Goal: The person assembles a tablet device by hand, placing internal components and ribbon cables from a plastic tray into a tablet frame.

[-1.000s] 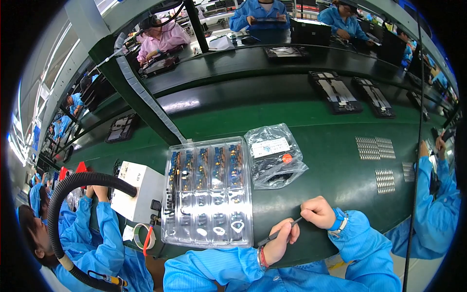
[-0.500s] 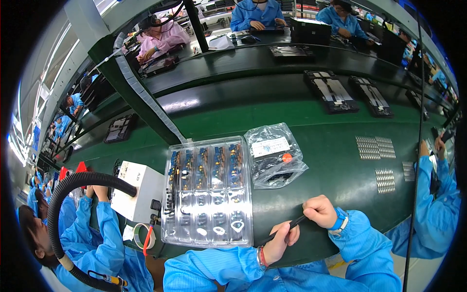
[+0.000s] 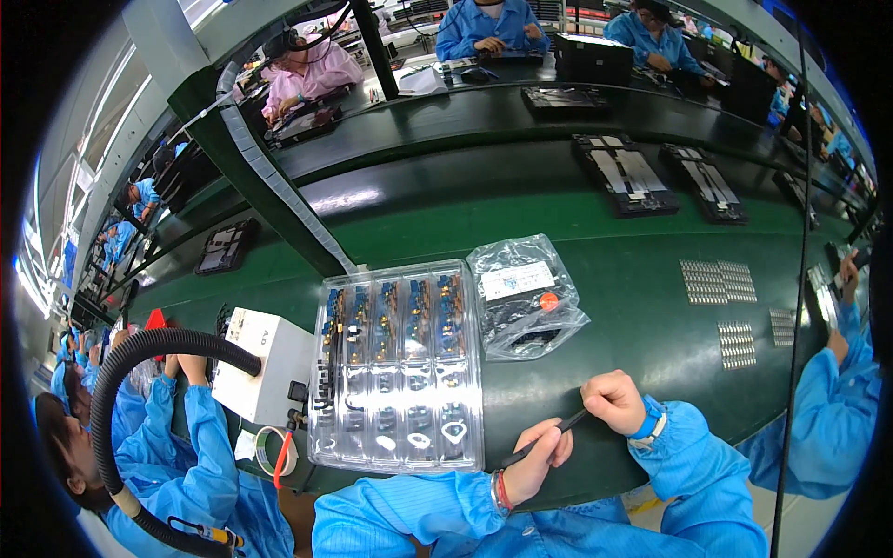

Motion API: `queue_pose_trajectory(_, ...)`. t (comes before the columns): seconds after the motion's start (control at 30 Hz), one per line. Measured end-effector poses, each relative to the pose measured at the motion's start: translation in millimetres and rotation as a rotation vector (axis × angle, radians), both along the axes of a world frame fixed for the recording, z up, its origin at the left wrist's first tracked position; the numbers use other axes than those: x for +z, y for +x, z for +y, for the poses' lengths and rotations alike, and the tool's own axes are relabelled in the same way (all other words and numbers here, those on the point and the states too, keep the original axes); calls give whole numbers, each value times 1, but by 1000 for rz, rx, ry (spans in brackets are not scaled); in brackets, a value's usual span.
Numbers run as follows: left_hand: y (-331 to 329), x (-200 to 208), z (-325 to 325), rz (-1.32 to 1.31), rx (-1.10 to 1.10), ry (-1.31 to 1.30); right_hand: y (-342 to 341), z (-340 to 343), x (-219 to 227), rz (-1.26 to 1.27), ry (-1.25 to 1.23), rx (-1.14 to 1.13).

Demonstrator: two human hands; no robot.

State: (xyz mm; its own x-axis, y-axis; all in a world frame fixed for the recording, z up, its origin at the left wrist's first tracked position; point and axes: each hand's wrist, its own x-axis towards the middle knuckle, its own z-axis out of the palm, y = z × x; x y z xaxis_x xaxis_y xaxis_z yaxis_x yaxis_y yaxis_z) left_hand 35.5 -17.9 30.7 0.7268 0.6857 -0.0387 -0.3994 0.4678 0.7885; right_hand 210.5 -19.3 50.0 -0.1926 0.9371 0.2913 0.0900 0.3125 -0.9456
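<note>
My left hand [image 3: 537,458] and my right hand [image 3: 614,402] both grip a thin black tool [image 3: 544,439] that runs between them, low over the green table [image 3: 633,279]. Just left of my left hand lies a clear plastic tray [image 3: 398,365] with many pockets; its far rows hold small blue and copper parts. Behind my hands a clear plastic bag [image 3: 526,296] with a white label and an orange dot rests on the table.
A white box unit [image 3: 263,365] stands left of the tray, with a tape roll [image 3: 276,451] beside it and a black hose [image 3: 139,372] arching over a co-worker in blue. Rows of small metal parts [image 3: 716,281] lie at right. Black trays [image 3: 625,175] sit farther back. Another co-worker's sleeve [image 3: 828,409] is at right.
My hands have shifted slightly on the thin tool; the tray and bag have not moved.
</note>
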Motion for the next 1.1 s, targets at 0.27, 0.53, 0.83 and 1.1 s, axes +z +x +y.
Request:
queue_pose_trajectory(0.27,0,-3,-1,-50,-6,-12,-1,0,0,21,3,-8)
queue_pose_trajectory(0.53,2,-6,-2,-71,13,-50,0,-1,-11,244,-89,-102)
queue_pose_trajectory(0.83,1,-6,-1,-42,-2,-35,7,11,-6,817,-352,-38)
queue_pose_trajectory(1.1,1,-9,-1,-32,-16,-35,3,8,-4,800,-481,132)
